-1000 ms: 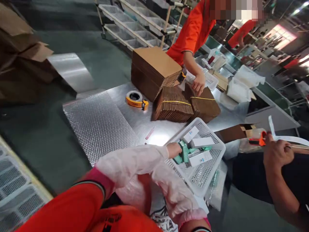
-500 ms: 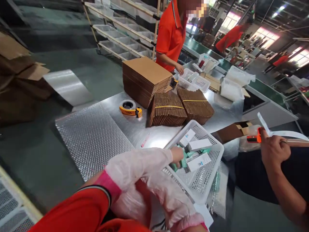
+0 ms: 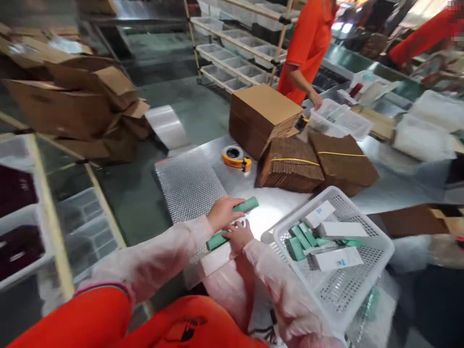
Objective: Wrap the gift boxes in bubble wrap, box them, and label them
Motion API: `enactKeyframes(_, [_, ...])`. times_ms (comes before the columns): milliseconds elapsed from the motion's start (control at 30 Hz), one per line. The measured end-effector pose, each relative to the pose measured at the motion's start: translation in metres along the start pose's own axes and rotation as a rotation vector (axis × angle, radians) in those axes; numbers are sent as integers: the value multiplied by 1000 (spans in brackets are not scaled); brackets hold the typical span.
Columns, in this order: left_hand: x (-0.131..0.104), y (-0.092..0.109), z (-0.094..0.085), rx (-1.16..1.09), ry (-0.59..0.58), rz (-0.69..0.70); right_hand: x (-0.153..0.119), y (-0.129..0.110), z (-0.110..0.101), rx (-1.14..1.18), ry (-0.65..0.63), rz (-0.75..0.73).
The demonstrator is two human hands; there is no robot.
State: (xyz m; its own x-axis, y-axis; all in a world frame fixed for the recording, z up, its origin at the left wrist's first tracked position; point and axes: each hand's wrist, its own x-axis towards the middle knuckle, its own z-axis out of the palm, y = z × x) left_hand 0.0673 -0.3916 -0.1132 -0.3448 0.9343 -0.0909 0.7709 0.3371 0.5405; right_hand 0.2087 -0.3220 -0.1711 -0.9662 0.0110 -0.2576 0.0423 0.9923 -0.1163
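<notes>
My left hand (image 3: 224, 213) is closed around the near end of a small green box (image 3: 248, 205) above the table. Just below it, my right hand (image 3: 239, 237) has its fingers bent over a second green box (image 3: 216, 240). A white box (image 3: 216, 259) lies close against that one, near my body; whether my right hand also grips it is hidden. Both hands are beside the sheet of bubble wrap (image 3: 188, 183). To their right stands a white perforated basket (image 3: 382, 246) with several green boxes (image 3: 296, 249) and white boxes (image 3: 337, 258).
An orange tape dispenser (image 3: 236, 159) lies behind the bubble wrap. Farther back are a stack of flat cardboard (image 3: 266, 104) and two strapped cardboard bundles (image 3: 293, 166). A co-worker in orange (image 3: 304, 53) stands across the table. Shelf bins (image 3: 83, 217) flank me on the left.
My left hand has come out of the basket and moved left with a green box. My right hand has come into view beside it. The view has turned left.
</notes>
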Motion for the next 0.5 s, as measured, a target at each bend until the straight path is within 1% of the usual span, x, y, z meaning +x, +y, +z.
enactKeyframes(33, [-22,-25,-4,-40,20,-125,13,-8,6,38,-15,-9])
enactKeyframes(67, [-44,-46,-4,-76,23,-222,22,-13,11,72,-36,-11])
enactKeyframes(100, [-65,-63,1,-100,10,-283,28,-16,16,105,-57,-5])
enactKeyframes(133, [-81,-74,9,-119,-8,-319,31,-16,19,135,-79,5])
enactKeyframes(167, [-94,-81,20,-134,-20,-343,32,-15,22,166,-98,21])
enactKeyframes(233, [-107,-86,40,-165,-20,-371,30,-12,25,209,-124,63])
enactKeyframes(300, [-108,-83,56,-196,-8,-398,27,-10,26,219,-117,136])
enactKeyframes(400, [-104,-75,67,-237,-33,-368,24,-14,24,170,-63,246])
enactKeyframes(500, [-103,-71,71,-267,-65,-322,22,-20,20,134,-38,284])
